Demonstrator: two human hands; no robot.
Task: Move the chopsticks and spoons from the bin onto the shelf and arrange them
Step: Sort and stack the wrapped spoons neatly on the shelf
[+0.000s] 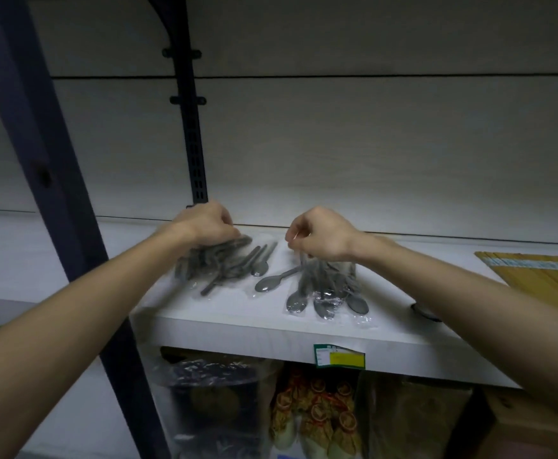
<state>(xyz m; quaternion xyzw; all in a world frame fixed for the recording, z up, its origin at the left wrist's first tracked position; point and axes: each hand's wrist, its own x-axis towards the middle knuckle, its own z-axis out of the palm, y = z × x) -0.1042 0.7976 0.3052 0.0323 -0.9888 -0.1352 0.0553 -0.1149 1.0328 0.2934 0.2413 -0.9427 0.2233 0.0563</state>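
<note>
Both hands reach forward over the white shelf (224, 323), meeting near the middle of the view. The left hand (205, 225), at about 10 o'clock from centre, has its fingers curled down onto a blurred bunch of dark spoons in clear plastic wrap (218, 260); it appears to grip the top of that bunch, though motion blur hides the exact hold. The right hand (320, 235), at about 1 o'clock from centre, pinches the upper ends of a second bunch of wrapped spoons (327, 293), whose bowls fan out toward the shelf's front edge and rest on it. Between the two bunches, a single wrapped spoon (271, 281) lies flat on the shelf. At 3 o'clock, well apart from the spoons, a flat stack of light wooden chopsticks (535, 273) lies on the same shelf. A dark slotted upright (193, 154) stands behind the left hand. A green and yellow price label (340, 356) is stuck to the shelf's front edge, and bagged goods (314, 415) sit on the level below at 6 o'clock.
</note>
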